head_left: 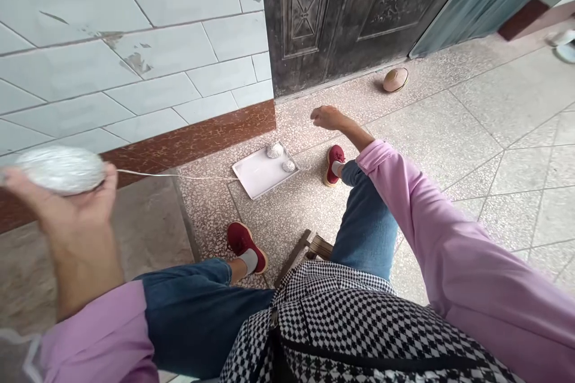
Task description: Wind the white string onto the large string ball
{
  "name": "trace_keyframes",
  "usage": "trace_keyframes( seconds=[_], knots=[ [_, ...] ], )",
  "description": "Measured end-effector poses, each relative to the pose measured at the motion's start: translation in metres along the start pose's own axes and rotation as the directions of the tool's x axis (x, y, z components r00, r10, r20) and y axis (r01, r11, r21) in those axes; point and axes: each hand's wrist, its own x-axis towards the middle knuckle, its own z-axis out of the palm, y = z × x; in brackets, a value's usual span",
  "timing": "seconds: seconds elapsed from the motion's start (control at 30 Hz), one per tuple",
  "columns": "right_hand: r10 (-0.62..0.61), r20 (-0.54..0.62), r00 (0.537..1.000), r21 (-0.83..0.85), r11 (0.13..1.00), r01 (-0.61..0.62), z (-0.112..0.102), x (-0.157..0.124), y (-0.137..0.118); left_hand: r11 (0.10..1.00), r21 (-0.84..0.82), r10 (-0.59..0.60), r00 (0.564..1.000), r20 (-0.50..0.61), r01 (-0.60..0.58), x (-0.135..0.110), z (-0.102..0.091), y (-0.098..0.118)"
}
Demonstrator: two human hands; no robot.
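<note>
My left hand is raised at the left with its palm up, fingers and thumb around a large oval ball of white string, blurred and glossy. A white strand runs from the ball to the right, toward a shallow white tray on the floor. Two small white balls of string sit at the tray's right side. My right hand hangs in the air above my right shoe, apart from the tray. Its fingers are loosely bent, and I see nothing in them.
I sit on a low wooden stool, feet in red shoes on either side of the tray. Ahead are a white tiled wall and a dark carved door. A round pinkish object lies by the door.
</note>
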Motion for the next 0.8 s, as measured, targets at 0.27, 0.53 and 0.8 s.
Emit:
trace_keyframes(
  seconds=[0.27, 0.53, 0.8],
  knots=[
    [-0.537, 0.041, 0.842, 0.645, 0.658, 0.388, 0.042, 0.003, -0.107, 0.938, -0.329, -0.057, 0.984, 0.17, 0.111, -0.043, 0.157, -0.017],
    [-0.619, 0.064, 0.782, 0.9, 0.375, 0.223, 0.092, -0.01, -0.148, 0.952, -0.242, -0.07, 0.906, 0.419, 0.185, -0.037, 0.205, -0.034],
    [-0.71, -0.065, 0.701, 0.653, 0.501, 0.568, 0.082, -0.049, -0.14, 0.991, -0.073, -0.088, 0.947, 0.309, 0.116, -0.032, 0.198, -0.055]
  ],
)
